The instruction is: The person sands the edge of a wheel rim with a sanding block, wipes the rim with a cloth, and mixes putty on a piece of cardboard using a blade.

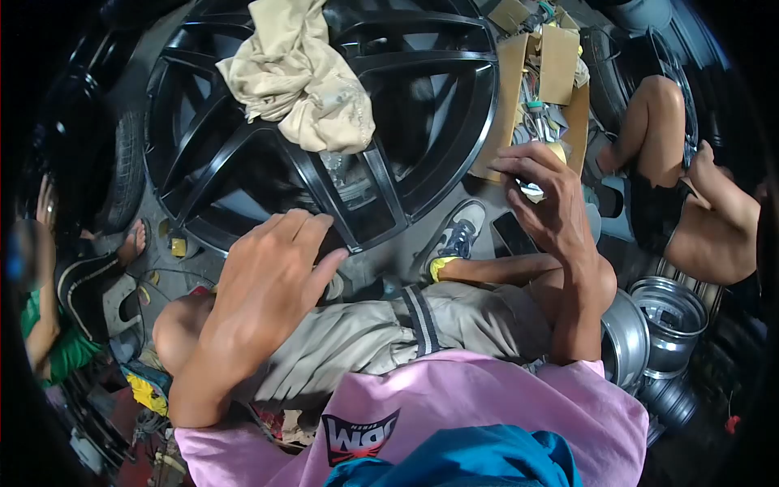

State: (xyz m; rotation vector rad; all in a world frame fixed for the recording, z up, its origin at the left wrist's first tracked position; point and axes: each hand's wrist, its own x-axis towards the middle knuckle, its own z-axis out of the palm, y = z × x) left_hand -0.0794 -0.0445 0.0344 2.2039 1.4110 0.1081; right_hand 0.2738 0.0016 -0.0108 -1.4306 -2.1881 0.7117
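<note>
My left hand (272, 264) is over the lower edge of a large black spoked wheel rim (373, 187), fingers together and the thumb apart, with nothing visible in it. A crumpled cream cloth (312, 89) lies across the rim's spokes. To the right of the rim, my right hand (550, 195) is raised beside an open cardboard box (578, 122). Its fingers are bent toward the thumb in a pinch; whatever is between them, if anything, is too small to tell.
A dark phone-like object (513, 234) lies near my shoe (462, 231). Silver wheel rims (669, 312) stand at the right. One person's bare knee (661, 105) shows at the right, another's green clothing (69, 349) at the left. A tire (126, 170) stands left of the black rim.
</note>
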